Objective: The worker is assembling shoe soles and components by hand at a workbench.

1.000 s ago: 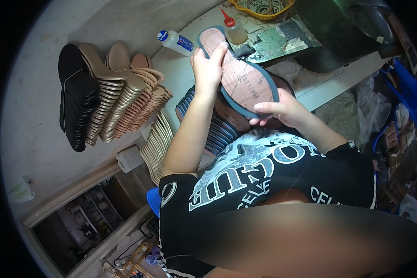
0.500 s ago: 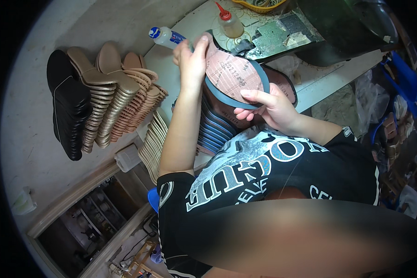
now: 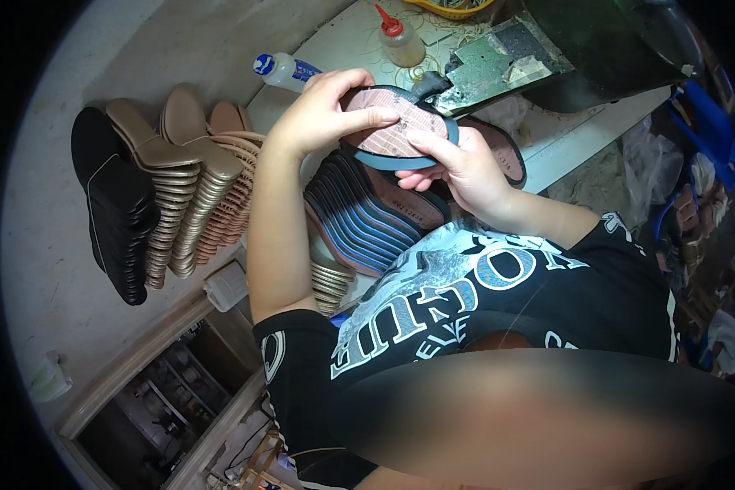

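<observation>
Both hands (image 3: 317, 114) (image 3: 475, 170) grip a blue-edged pink sole (image 3: 381, 140).

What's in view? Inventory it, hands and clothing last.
Table: one, white, upper centre
Held sole: one, pink, blue-rimmed, upper centre
Sole stack: one, blue-edged, below held sole
Other sole: one, pink, black-rimmed, right of stack
Bundled stacks: several, black, gold, pink, left
Labelled bottle: one, white, upper left
Squeeze bottle: one, translucent, red-topped, top centre
Basket: one, yellow, top edge
Plate: one, green, upper right
Left hand, right hand: two, bare, on held sole
Shirt: one, black, below
</observation>
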Demonstrator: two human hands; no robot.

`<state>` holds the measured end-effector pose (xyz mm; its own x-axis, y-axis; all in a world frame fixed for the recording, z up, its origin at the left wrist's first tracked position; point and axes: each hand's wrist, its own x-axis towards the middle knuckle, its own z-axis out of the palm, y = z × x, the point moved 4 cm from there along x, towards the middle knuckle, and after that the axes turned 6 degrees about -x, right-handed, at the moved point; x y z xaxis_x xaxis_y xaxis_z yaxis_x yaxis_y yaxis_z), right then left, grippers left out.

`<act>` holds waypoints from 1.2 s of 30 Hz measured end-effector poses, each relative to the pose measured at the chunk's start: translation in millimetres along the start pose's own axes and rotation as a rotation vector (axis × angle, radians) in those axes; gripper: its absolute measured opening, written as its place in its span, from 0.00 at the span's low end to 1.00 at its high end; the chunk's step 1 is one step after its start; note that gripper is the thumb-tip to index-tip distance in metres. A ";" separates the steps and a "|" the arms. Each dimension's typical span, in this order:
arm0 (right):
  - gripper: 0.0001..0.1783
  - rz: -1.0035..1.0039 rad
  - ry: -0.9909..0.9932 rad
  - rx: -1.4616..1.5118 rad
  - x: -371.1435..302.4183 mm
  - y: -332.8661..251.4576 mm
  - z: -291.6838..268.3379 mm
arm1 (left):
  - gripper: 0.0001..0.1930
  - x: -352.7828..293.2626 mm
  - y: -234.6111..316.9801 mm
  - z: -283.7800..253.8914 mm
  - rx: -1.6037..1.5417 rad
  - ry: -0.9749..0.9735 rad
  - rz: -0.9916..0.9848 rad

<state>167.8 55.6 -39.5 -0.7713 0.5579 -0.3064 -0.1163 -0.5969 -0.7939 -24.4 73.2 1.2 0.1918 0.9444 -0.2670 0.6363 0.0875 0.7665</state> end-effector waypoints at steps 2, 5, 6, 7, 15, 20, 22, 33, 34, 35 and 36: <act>0.20 -0.005 0.030 0.010 0.7 -0.6 0.3 | 0.21 -5.3 -1.6 0.7 -0.073 0.047 -0.077; 0.20 -0.001 0.059 0.023 1.5 -4.9 1.5 | 0.21 -14.4 2.4 5.0 -0.237 0.090 -0.133; 0.20 0.004 0.067 0.024 1.5 -6.1 1.6 | 0.21 -16.7 3.1 6.8 -0.236 0.091 -0.133; 0.21 0.005 0.054 0.028 2.4 -6.5 1.5 | 0.22 -19.5 1.4 7.7 -0.266 0.137 -0.159; 0.24 0.045 0.045 -0.004 6.3 -4.7 -2.4 | 0.22 -39.1 -10.0 21.8 -0.396 0.248 -0.282; 0.21 -0.001 0.025 -0.038 8.9 -3.9 -12.5 | 0.22 -46.9 5.7 32.2 -0.382 0.262 -0.377; 0.20 -0.025 0.012 -0.056 7.7 -8.0 -17.9 | 0.23 -47.4 10.9 38.3 -0.428 0.243 -0.421; 0.20 -0.009 -0.085 -0.493 -38.3 7.3 -39.3 | 0.30 -49.9 35.0 66.5 -0.631 0.165 -0.614; 0.19 -0.085 -0.043 -0.475 -35.9 4.9 -44.6 | 0.30 -49.7 36.1 67.6 -0.665 0.142 -0.597; 0.18 -0.091 -0.031 -0.453 -32.6 2.0 -49.2 | 0.27 -52.1 32.7 69.0 -0.699 0.143 -0.621; 0.18 -0.057 -0.042 -0.452 -30.5 -3.9 -50.0 | 0.27 -54.8 30.7 69.5 -0.699 0.138 -0.624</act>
<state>223.1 69.7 -53.3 -0.7973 0.5531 -0.2418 0.1187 -0.2491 -0.9612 36.6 2.1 -1.3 -0.1503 0.6881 -0.7099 -0.0060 0.7174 0.6966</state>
